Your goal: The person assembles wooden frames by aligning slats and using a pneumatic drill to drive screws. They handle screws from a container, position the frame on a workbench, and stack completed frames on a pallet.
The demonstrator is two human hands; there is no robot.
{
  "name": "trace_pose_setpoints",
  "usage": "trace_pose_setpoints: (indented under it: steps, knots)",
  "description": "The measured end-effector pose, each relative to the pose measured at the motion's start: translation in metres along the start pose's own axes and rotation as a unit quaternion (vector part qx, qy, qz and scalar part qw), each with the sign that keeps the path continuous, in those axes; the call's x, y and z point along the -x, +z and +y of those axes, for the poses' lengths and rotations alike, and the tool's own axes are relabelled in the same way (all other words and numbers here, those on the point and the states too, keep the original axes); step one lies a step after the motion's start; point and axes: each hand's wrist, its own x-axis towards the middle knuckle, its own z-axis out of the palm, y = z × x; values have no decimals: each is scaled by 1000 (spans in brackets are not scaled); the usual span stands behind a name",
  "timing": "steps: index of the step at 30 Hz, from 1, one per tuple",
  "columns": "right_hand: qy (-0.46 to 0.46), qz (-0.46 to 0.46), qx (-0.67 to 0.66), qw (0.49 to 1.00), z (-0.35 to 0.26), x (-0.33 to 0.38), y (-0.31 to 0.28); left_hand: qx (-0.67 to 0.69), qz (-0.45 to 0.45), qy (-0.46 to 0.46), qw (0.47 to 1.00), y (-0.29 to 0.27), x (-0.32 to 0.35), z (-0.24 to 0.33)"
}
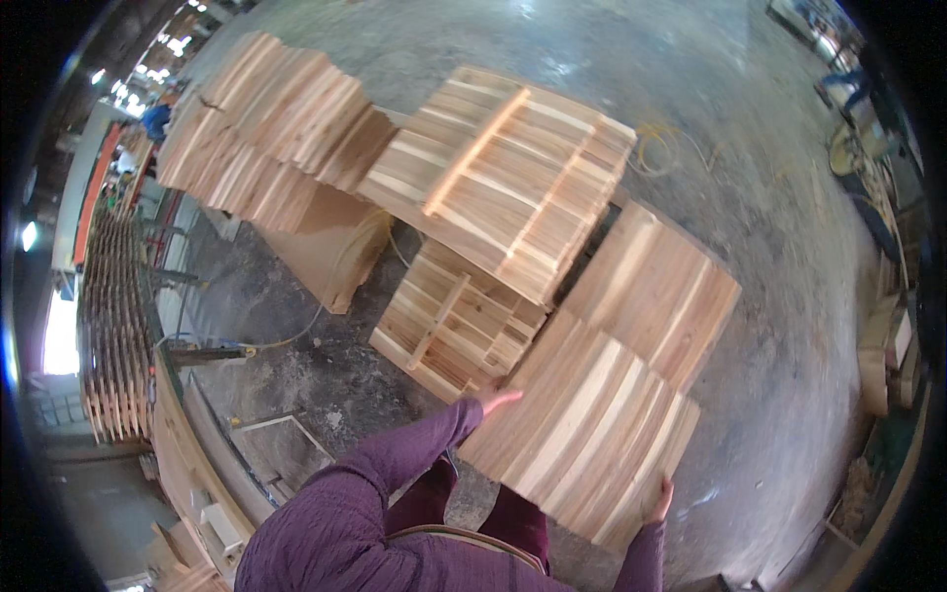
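Observation:
A square wooden panel of glued pale and brown strips is in front of me, held at two opposite edges. My left hand grips its left edge, partly hidden by the wood. At the right edge, near the lower corner, my right hand is closed round the rim. The panel's far side overlaps another wooden panel of the same kind. Left of that lies a panel with a batten, near my left hand. Farther off is a stack of panels with a loose batten on top.
More stacked panels stand at the far left, above a brown board. A thin hose trails over the concrete floor. A rack of slats stands left; cardboard boxes are at the right.

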Motion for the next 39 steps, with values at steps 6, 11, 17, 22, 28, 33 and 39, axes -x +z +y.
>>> trace_pose_setpoints:
  steps: [6,11,17,22,28,33,39]
  knots:
    - [75,-5,50,996,26,51,22,221,-74,-211,949,-50,79,11]
    - [104,-57,124,985,56,52,65,192,-81,-286,935,-122,111,-53]
    - [175,-116,202,957,88,77,231,384,-32,-247,889,-244,167,-105]
    - [97,-195,268,938,142,135,382,340,63,-117,931,-368,229,-162]
    - [57,-325,333,883,202,143,533,437,207,-81,871,-493,324,-196]
    - [39,-378,374,846,247,169,656,490,336,11,804,-550,402,-180]
    - [42,-404,414,815,251,242,773,531,383,54,754,-602,445,-165]
